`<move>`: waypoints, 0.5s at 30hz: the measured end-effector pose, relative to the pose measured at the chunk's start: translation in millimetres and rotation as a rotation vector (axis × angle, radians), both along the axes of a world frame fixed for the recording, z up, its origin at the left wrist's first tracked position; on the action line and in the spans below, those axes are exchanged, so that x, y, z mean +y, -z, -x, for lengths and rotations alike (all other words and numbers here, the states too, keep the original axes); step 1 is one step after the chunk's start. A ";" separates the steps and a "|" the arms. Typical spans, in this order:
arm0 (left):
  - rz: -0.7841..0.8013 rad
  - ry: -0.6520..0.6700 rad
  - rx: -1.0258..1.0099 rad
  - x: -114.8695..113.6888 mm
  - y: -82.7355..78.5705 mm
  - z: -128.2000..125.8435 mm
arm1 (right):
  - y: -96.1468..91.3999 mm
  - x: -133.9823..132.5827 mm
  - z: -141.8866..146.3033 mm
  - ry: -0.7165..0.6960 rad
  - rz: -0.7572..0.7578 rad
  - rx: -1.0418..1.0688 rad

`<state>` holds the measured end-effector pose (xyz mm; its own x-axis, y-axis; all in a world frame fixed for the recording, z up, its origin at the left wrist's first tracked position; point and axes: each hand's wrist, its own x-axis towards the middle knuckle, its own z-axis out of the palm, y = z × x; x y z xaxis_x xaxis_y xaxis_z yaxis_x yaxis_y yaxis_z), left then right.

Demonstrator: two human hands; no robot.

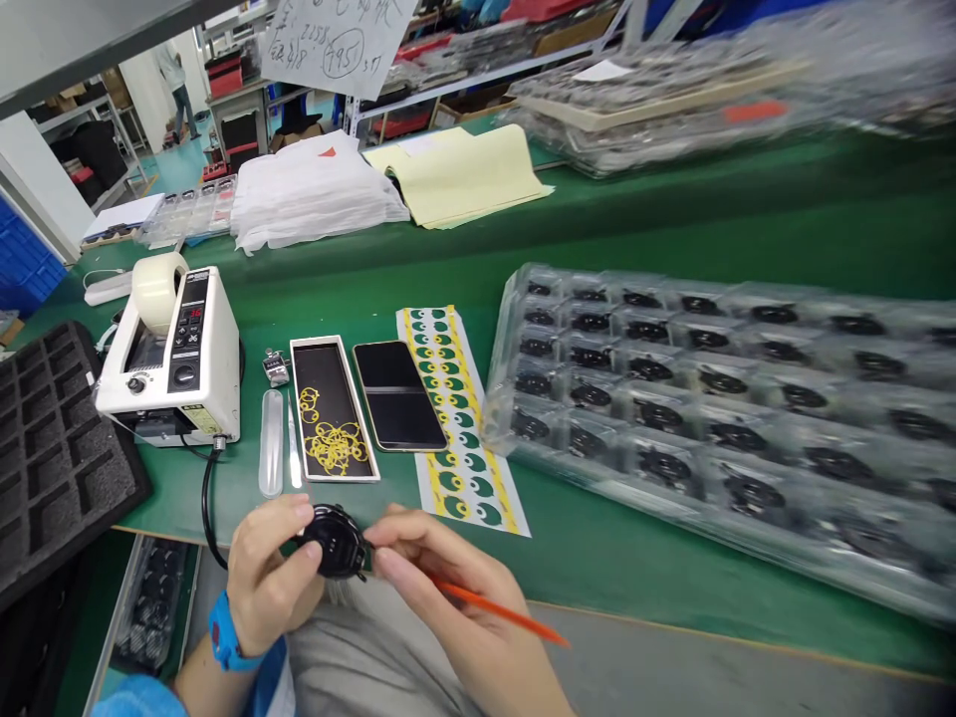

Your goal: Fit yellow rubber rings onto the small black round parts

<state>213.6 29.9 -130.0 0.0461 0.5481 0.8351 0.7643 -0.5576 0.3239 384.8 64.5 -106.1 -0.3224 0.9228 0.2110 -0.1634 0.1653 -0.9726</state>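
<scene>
- Head view, looking down over your desk (597, 558): your left hand (270, 578) has its thumb and fingers closed around a round black watch case (340, 543), tilted above your lap at the front edge.
- Your right hand (478, 637) has a narrow grip, closed on an orange pointed tool (500, 610); its fingertips meet the watch case's right side.
- Work on this piece seems underway; you cannot tell how much is finished, as your fingers cover its edges.
- Loose yellow rings (336, 448) lie in the shallow box (321, 368), while green pieces remain on the sticker sheet (448, 408).
- Many black parts sit in the clear tray (497, 418) on the right.
- Green surface shows between sheet and front edge, giving your right hand room.
- Your left side is tighter: a black cable (209, 518) hangs just beside that hand.
</scene>
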 end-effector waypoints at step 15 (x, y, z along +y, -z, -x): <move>-0.283 0.084 0.509 10.6 -29.0 20.3 | 1.9 -2.3 17.6 -0.263 0.899 0.303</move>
